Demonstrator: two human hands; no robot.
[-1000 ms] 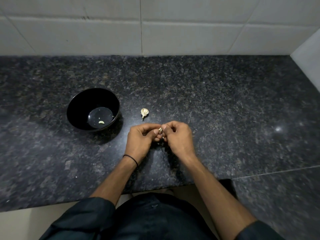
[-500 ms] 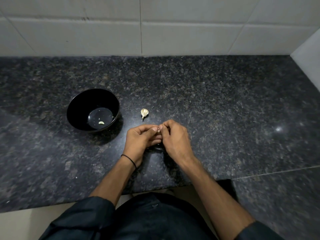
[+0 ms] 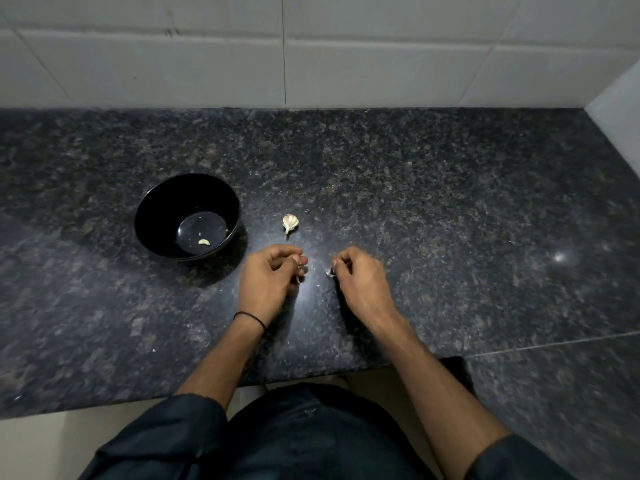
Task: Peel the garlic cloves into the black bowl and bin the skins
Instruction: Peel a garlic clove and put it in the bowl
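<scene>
Bare granite counter (image 3: 450, 202) runs wide from the right hand (image 3: 360, 282) to the side wall (image 3: 620, 112), and behind both hands up to the tiled back wall (image 3: 311, 64). The black bowl (image 3: 162, 209) stands just left of the left hand (image 3: 266, 282); a garlic bulb (image 3: 290, 222) lies on the counter beyond that hand, near the bowl. A narrow strip of counter separates the hands

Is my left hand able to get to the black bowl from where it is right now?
Probably yes. The left hand sits just right of the black bowl, with only bare counter between them. Its fingers pinch a small pale piece, likely a garlic clove.
</scene>
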